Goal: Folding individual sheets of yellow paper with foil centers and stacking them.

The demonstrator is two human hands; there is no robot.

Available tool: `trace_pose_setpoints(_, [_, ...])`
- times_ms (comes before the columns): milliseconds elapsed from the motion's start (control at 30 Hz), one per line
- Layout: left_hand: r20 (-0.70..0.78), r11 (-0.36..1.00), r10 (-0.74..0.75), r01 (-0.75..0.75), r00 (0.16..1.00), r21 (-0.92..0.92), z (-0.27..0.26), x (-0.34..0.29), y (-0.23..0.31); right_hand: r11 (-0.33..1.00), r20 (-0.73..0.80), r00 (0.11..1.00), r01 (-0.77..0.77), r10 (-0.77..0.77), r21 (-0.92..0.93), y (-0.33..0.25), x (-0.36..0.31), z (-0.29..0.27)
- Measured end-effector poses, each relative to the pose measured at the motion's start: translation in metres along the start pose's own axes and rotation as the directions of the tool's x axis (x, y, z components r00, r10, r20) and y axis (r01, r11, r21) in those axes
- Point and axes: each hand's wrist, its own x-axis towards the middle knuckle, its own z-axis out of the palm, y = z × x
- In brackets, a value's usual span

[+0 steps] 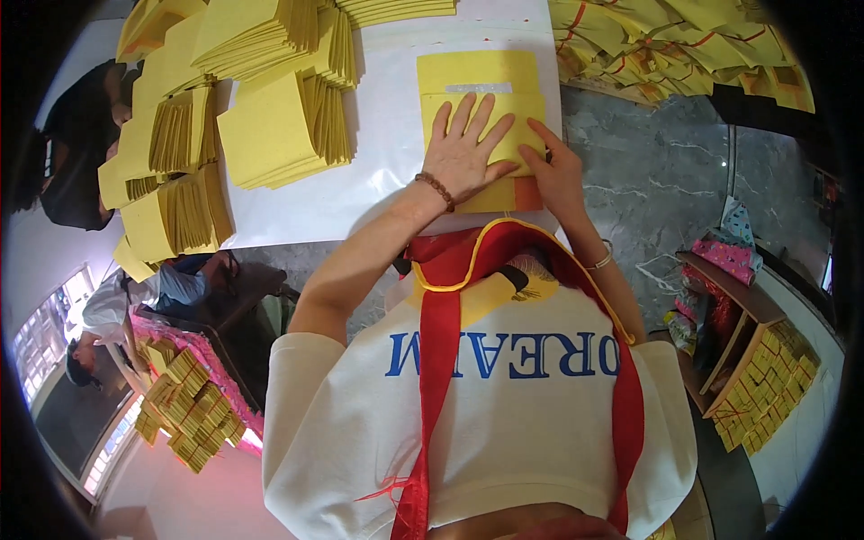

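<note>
On the white-covered table, a folded yellow paper [481,67] lies in front of me, with a pale silvery strip near its top fold and an orange patch at its lower right. My left hand [463,153] rests flat across its middle, fingers spread, and covers part of it. At the paper's right edge is my right hand [560,166]. Its index finger and thumb touch the paper a little apart, while the other fingers are mostly hidden. Left of both hands stands a fanned pile of folded yellow papers [270,135].
More yellow piles [180,135] crowd the table's left side. Yellow papers with red strips [675,40] lie at the far right. Bundled yellow stacks fill a wooden shelf [733,297] at right. Another person [108,301] is at the lower left beside yellow bundles [193,405].
</note>
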Motion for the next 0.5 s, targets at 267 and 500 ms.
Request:
trace_pose_setpoints(267, [0.177,0.999,-0.003,-0.003,0.984,0.035,0.002,0.001,-0.005,0.423,0.213,0.754,0.552,-0.621,-0.719,-0.038,0.0,0.025])
trace_pose_setpoints(500, [0.021,0.604,-0.268,0.185,0.963,-0.775,0.002,-0.005,-0.029,0.435,0.296,0.807,0.54,-0.511,-0.721,-0.013,0.012,0.041])
